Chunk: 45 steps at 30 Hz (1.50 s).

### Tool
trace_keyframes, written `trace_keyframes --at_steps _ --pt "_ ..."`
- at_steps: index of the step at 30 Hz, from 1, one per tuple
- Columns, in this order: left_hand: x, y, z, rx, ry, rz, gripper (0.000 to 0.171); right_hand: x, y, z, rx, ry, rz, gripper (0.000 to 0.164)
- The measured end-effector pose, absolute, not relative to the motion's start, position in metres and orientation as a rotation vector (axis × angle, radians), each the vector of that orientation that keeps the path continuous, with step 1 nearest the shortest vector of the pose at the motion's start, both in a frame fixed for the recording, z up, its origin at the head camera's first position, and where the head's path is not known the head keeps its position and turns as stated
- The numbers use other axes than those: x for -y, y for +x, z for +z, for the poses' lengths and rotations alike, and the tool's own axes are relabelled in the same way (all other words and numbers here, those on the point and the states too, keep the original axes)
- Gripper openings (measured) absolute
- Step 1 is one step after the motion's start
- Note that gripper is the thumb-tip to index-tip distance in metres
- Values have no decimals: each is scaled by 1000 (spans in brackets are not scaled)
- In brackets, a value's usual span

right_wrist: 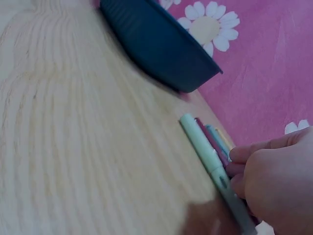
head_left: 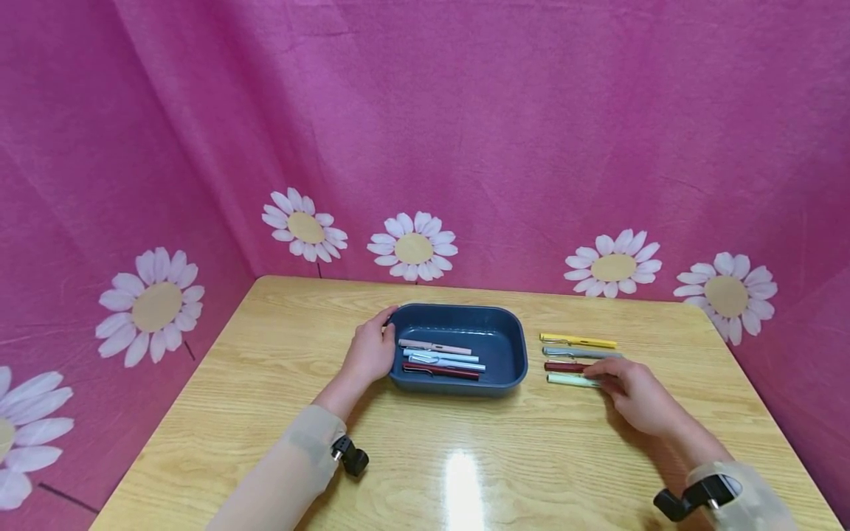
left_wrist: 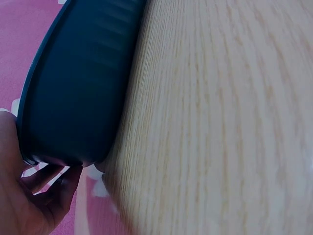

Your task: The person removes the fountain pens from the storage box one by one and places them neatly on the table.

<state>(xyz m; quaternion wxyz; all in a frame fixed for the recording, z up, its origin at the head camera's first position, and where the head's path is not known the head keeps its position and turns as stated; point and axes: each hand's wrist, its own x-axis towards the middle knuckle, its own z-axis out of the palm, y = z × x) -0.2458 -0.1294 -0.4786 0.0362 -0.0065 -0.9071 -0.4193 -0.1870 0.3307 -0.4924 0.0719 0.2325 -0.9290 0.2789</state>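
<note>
A dark blue rectangular tray (head_left: pixel 508 383) sits on the table, and my left hand (head_left: pixel 372 346) grips its left end, thumb at the rim and fingers against the outer wall. Inside lie several capped pens: a pink pen (head_left: pixel 434 346), two pale blue ones and a dark red pen (head_left: pixel 441 372) nearest me. To the tray's right, my right hand (head_left: pixel 637 394) pinches the right part of another dark red pen (head_left: pixel 563 366). That pen lies in a row between a grey-blue pen (head_left: pixel 578 353) and a mint green pen (right_wrist: pixel 201 144). Farthest back is a yellow pen (head_left: pixel 578 341).
The wooden table (head_left: pixel 279 324) reaches back to a pink curtain (head_left: pixel 465 147) printed with white daisies. Another part of the curtain hangs along the left side. A black camera mount is strapped to each wrist.
</note>
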Motion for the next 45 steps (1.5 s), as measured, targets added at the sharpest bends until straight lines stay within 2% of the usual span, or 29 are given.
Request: trace_keyframes --at_steps 8,19,45 --pt "130 -247 -479 2783 -24 -1263 44 -314 -195 -471 2658 822 890 39" --pt "130 -247 -479 2785 -27 -1270 44 -268 -210 -437 2543 943 1005 38" --pt "130 -247 -479 2786 -17 -1283 44 -184 -237 -427 2676 1040 1240 39"
